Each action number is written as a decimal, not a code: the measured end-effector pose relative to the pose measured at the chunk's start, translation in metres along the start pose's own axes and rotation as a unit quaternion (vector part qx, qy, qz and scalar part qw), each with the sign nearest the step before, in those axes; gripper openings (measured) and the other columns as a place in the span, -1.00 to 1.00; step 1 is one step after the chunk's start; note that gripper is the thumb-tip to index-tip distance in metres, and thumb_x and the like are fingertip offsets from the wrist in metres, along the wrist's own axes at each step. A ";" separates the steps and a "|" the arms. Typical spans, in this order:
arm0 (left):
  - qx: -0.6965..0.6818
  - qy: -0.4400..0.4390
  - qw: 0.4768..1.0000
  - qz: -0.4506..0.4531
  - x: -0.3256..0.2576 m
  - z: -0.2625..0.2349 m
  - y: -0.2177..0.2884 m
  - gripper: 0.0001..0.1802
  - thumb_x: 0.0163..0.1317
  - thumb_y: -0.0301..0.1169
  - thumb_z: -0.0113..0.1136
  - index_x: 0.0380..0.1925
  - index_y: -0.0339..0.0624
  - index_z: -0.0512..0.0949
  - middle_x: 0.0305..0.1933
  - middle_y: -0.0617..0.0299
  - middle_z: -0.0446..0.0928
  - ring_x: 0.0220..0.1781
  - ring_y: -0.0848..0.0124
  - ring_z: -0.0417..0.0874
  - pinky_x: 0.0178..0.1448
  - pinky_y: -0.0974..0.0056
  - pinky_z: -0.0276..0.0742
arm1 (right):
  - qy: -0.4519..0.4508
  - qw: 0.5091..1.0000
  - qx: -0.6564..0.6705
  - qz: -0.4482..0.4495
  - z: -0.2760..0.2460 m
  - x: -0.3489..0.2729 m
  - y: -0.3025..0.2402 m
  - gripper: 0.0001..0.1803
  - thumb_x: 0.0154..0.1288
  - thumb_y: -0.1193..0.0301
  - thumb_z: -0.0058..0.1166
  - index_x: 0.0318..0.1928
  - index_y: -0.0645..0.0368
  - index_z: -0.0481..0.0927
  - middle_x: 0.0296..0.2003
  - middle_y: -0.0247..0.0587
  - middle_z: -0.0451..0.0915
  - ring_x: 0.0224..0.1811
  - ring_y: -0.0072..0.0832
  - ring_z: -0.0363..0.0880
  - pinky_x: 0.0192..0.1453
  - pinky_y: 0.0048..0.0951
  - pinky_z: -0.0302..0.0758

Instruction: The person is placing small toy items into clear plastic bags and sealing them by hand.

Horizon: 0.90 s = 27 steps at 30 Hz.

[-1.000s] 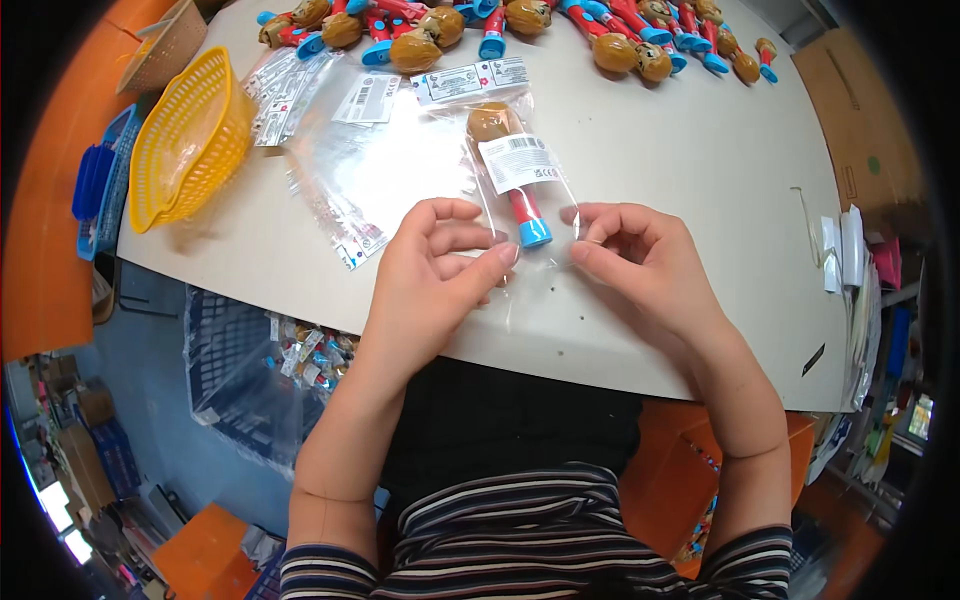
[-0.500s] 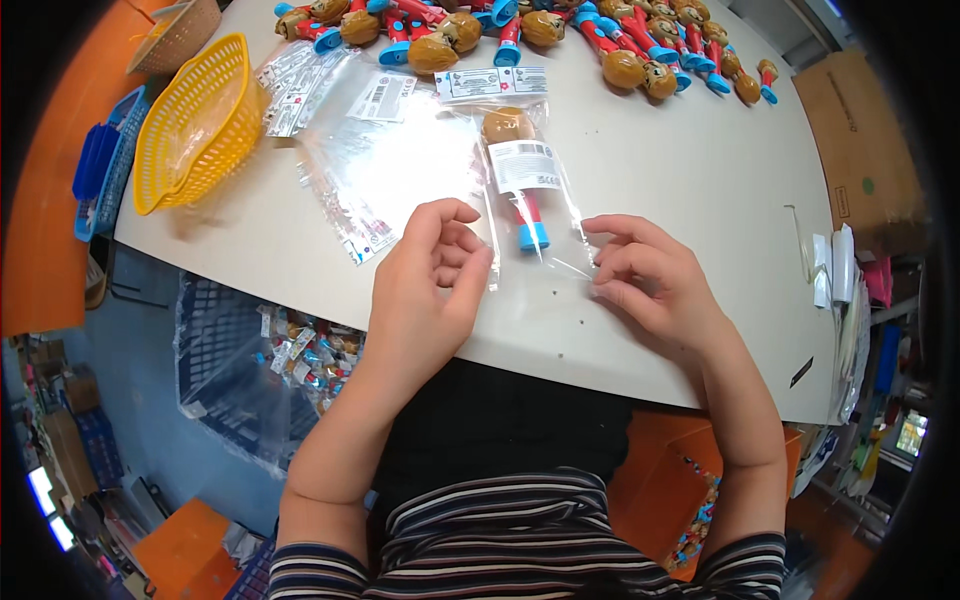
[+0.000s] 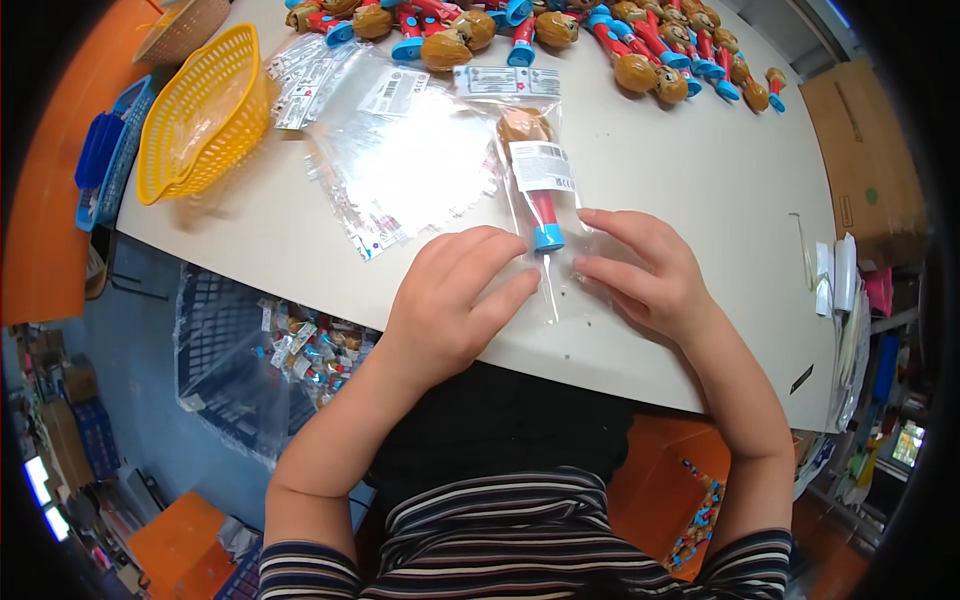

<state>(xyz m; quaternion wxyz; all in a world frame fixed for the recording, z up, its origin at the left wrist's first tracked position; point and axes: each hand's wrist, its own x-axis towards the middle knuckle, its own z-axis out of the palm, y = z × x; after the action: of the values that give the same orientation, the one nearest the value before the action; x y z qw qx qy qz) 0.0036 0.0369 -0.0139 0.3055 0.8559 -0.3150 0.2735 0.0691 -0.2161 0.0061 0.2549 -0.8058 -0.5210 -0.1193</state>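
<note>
A clear plastic bag lies on the table in front of me, with a printed header strip at its far end. Inside it is a toy figure with a brown head, red body and blue base. The bag's white label covers the figure's middle. My left hand is beside the bag's lower left edge, fingers stretched toward it. On the other side, my right hand has its fingers spread, the tips at the bag's right edge. Neither hand visibly grips anything; whether the fingertips touch the film I cannot tell.
Glossy stacked plastic bags lie left of the bagged figure. A yellow basket stands at the table's left edge. Loose toy figures are heaped at the far side. Below the table's left edge, a blue crate holds several bagged figures.
My left hand has moved right and its curled fingers have straightened toward the bag. My right hand's fingers have spread apart. The bag with the figure lies slightly farther right in view.
</note>
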 end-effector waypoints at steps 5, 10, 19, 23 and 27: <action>-0.068 -0.014 0.994 -0.088 0.001 -0.007 0.000 -0.74 0.01 -0.55 0.33 -0.23 -0.18 0.65 -0.10 0.11 0.58 -0.05 0.14 0.61 0.05 0.18 0.53 | -0.004 0.994 0.081 0.077 -0.002 -0.001 -0.001 -0.79 0.08 0.55 0.32 -0.22 0.13 0.70 0.18 -0.04 0.50 0.10 -0.19 0.54 0.09 -0.29 0.53; -0.192 -0.049 0.957 -0.214 0.006 -0.011 0.006 -0.94 0.18 -0.56 0.21 -0.35 -0.30 0.63 -0.16 0.12 0.58 -0.15 0.27 0.60 -0.01 0.30 0.49 | -0.013 0.956 0.194 0.221 -0.005 -0.003 -0.007 -0.93 0.21 0.52 0.22 -0.29 0.17 0.72 0.21 -0.03 0.46 0.21 -0.22 0.44 0.29 -0.27 0.37; -0.205 0.017 0.904 -0.376 0.021 0.005 0.021 -0.87 0.24 -0.50 0.21 -0.46 -0.34 0.59 -0.44 0.12 0.59 -0.46 0.36 0.59 -0.35 0.32 0.48 | -0.006 0.870 0.299 0.391 -0.007 0.008 -0.024 -0.84 0.25 0.48 0.13 -0.48 0.25 0.55 0.24 -0.07 0.38 0.28 -0.27 0.34 0.37 -0.29 0.22; -0.278 0.007 0.838 -0.471 0.022 0.001 0.019 -0.78 0.29 -0.44 0.25 -0.48 -0.37 0.59 -0.51 0.16 0.63 -0.54 0.55 0.58 -0.43 0.43 0.48 | 0.017 0.870 0.288 0.401 -0.008 0.005 -0.025 -0.80 0.26 0.45 0.13 -0.49 0.20 0.45 0.18 -0.11 0.43 0.22 -0.34 0.37 0.31 -0.38 0.25; -0.305 -0.002 0.804 -0.510 0.022 0.002 0.023 -0.74 0.30 -0.42 0.28 -0.50 -0.38 0.54 -0.50 0.19 0.64 -0.48 0.63 0.59 -0.39 0.45 0.51 | 0.036 0.789 0.408 0.459 -0.018 0.006 -0.024 -0.89 0.26 0.47 0.14 -0.30 0.15 0.46 0.13 -0.19 0.47 0.09 -0.51 0.40 0.24 -0.44 0.29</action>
<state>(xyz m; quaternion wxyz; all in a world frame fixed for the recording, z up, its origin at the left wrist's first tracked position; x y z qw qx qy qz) 0.0028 0.0135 0.0077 0.6457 0.7564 0.0988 -0.0336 0.0513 -0.2136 0.0312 0.6028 -0.7665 -0.0803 0.2066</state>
